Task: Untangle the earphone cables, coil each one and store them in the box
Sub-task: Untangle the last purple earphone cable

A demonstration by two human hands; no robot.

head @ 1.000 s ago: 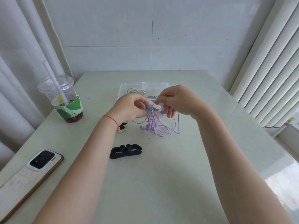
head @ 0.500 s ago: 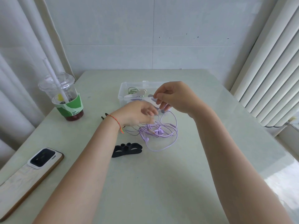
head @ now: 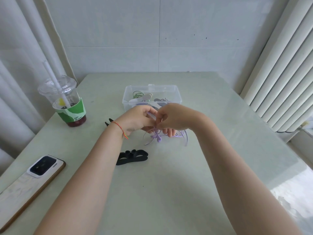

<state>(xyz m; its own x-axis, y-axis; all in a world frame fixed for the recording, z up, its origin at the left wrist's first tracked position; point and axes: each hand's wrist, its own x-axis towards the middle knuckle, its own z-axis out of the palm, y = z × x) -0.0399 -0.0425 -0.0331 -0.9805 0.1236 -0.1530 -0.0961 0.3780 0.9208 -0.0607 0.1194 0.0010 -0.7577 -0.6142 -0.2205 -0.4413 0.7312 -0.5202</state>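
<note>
Fingers first: my right hand (head: 175, 118) has thumb and forefinger pinched tight on a strand of the purple earphone cable (head: 158, 137), and my left hand (head: 137, 118) is curled in against it, fingertips closed on the same tangle, the two hands touching just in front of the clear box (head: 176, 94). Below my knuckles the purple loops hang loose and spill onto the table (head: 169, 192), an earbud showing in the middle of the bunch and one strand trailing off to the right. The box sits open right behind my hands, and inside it I can see a green coiled cable (head: 138, 94) at the back left, a pale flat piece beside it, and something dark towards the right that I cannot make out. Nearer me than the box, a black foam holder (head: 133, 156) lies flat, and a second black piece (head: 108, 123) pokes out from behind my left wrist, which wears a red string bracelet (head: 119, 128). Far left of the box stands a plastic cup (head: 67, 102) with a straw and a green sleeve; nearer, at the left edge, a phone (head: 44, 167) lies face down.
</note>
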